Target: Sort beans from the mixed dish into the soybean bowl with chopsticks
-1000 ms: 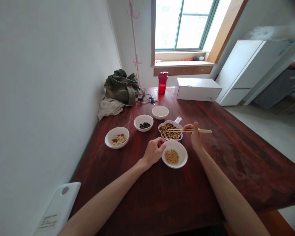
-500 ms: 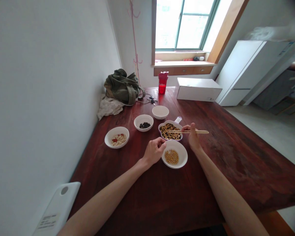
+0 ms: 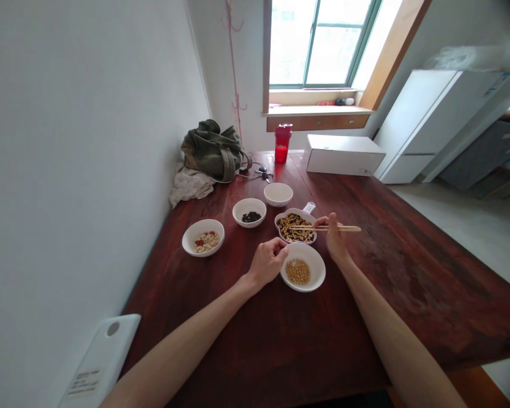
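**Near field.** The left hand (image 3: 267,262) lies knuckles up, loosely curled and not clenched. Nothing is visible in it, though the fingers hide the palm, so a small held item cannot be ruled out. Its fingers (image 3: 280,250) are just beside the rim of a white bowl (image 3: 317,270), which holds a shallow layer of soybeans (image 3: 298,272). The right hand (image 3: 334,238) is grasping a pair of wooden chopsticks (image 3: 323,228), held level. Their tips project over a small handled dish (image 3: 279,224), which is filled with mixed soybeans and black beans (image 3: 295,228). Contact between the tips and the beans cannot be determined.

**Mid field.** All vessels stand on a dark reddish wooden table (image 3: 365,317). A white plastic board (image 3: 102,362) lies at the near wall side. To the left are a white bowl (image 3: 187,241) of pale nut pieces and red berries (image 3: 205,242) and a white bowl (image 3: 249,203) of black beans (image 3: 251,217). Beyond the handled dish stands a further white bowl (image 3: 278,194); its contents cannot be determined.

**Far field.** An olive bag (image 3: 212,152) sits on a pale cloth (image 3: 190,187) at the wall. Nearby are a red cup (image 3: 283,144) and a white box (image 3: 344,154). A window (image 3: 318,45) and a white refrigerator (image 3: 425,127) stand beyond.
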`<state>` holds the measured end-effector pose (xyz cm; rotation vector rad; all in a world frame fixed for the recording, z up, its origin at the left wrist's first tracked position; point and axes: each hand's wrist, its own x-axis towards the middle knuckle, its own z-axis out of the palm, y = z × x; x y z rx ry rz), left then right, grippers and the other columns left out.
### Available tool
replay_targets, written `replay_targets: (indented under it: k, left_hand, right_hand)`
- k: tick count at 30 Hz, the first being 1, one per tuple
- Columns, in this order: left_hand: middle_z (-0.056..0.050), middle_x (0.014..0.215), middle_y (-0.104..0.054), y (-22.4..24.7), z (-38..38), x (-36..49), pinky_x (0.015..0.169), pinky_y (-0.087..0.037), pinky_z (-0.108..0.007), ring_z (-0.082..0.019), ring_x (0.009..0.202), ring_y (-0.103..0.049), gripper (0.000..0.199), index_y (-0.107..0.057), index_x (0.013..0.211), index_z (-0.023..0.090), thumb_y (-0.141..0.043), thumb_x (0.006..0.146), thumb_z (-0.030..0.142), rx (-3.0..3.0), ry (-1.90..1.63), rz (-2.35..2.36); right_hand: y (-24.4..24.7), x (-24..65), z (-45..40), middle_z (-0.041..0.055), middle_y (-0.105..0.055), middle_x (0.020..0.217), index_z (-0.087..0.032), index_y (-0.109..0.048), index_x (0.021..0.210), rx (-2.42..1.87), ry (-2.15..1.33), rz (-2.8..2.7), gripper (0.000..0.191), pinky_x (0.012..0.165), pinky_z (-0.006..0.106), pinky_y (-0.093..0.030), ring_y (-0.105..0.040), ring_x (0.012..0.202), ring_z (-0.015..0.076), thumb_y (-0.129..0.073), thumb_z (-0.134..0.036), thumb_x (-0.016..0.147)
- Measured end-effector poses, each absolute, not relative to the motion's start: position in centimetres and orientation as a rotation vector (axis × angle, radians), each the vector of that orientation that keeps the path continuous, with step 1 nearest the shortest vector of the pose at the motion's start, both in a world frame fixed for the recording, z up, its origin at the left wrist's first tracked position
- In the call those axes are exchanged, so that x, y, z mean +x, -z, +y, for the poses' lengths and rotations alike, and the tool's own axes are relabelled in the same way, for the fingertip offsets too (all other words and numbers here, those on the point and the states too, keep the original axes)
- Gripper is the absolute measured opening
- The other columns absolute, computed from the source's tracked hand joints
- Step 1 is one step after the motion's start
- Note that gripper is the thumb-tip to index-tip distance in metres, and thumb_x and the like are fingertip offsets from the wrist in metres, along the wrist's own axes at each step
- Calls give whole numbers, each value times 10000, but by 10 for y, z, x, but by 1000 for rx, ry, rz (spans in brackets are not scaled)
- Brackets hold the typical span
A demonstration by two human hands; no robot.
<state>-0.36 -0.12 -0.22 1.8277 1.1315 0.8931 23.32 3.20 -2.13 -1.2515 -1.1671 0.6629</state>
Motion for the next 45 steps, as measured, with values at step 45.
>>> replay_targets:
  k: [45]
  left_hand:
    - [-26,756,-709,0,-2,-4,587,-375,-232,-130,615,-527,254,-747,901,148,-573,921,332,1825,-885,1150]
  right_hand:
    - [23,233,33,55,-734,691,-220,-729,647,-1278,-562,-1204,675,748,370,-497,-673,693,222,-419,-734,956]
